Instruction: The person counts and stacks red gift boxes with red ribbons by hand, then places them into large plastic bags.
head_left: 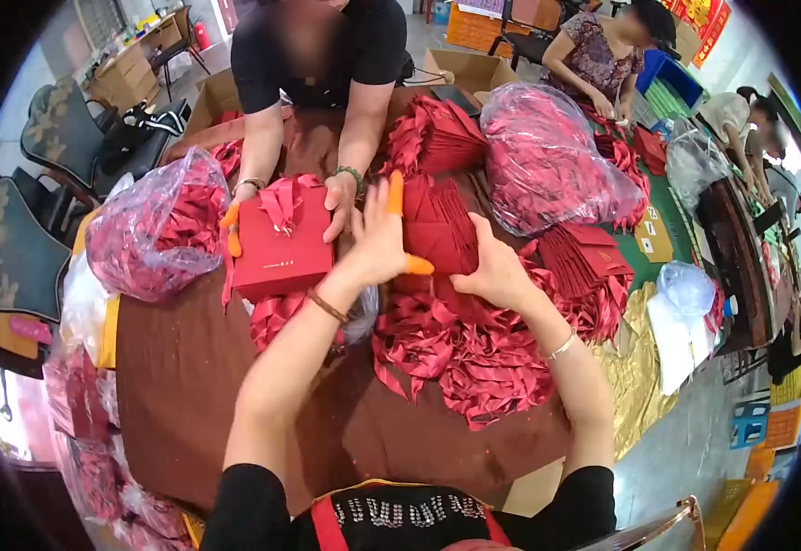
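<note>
My left hand (380, 246) is spread at the left side of a stack of flat red gift bags (439, 225). Orange finger covers show on its thumb and one finger. On the stack's right side is my right hand (497, 274), thumb and fingers apart around the edge. Whether either palm presses on the stack cannot be seen. Loose red ribbons (460, 354) spill out below the stack. Across the table, another person's hands hold an opened red gift bag (283, 246) with a ribbon bow on top, just left of my left hand.
Clear plastic sacks full of red ribboned bags stand left (157, 230) and back right (552, 156). More flat red bags (584, 262) lie to my right, near gold cloth (639, 367). The brown tabletop (208, 395) shows in front. Other people work at the far right.
</note>
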`<state>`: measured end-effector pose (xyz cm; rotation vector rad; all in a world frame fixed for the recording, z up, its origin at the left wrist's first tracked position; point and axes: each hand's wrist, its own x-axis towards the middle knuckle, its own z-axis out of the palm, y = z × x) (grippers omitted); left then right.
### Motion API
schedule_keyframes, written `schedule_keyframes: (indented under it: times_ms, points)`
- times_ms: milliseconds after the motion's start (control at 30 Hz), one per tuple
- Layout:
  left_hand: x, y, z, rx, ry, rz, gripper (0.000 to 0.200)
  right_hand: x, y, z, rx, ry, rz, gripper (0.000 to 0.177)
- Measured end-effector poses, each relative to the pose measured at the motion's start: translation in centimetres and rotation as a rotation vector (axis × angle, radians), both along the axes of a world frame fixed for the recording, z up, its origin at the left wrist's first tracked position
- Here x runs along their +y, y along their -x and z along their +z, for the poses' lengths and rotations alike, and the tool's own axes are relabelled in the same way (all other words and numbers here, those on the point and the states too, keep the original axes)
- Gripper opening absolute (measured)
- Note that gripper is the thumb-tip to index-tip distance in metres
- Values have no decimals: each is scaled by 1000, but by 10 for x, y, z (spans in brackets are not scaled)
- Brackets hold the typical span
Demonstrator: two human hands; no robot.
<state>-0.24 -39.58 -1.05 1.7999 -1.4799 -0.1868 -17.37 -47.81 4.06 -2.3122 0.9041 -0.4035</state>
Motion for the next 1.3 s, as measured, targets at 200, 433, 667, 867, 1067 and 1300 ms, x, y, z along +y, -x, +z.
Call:
schedule_keyframes:
  times_ms: [200, 433, 667, 867, 1067, 1300]
  points:
    - [12, -35, 50, -62, -201, -345, 129, 14, 24, -12, -64, 24, 174, 90]
    - [27, -18, 61, -111, -118, -550, 112, 39, 34, 4, 30, 90, 228, 93]
    - [35, -18, 45, -246, 64, -534, 67, 53, 33, -18, -119, 528, 128, 94]
    - [42, -9, 56, -181, 127, -361, 50, 38, 23, -10, -154, 637, 84, 71]
    - [64, 6, 179, -80, 555, -127, 51, 25, 13, 161, -355, 954, 336, 54]
    - [189, -17, 194, 698, 400, -760, 75, 109, 21, 200, -286, 1054, 668, 43]
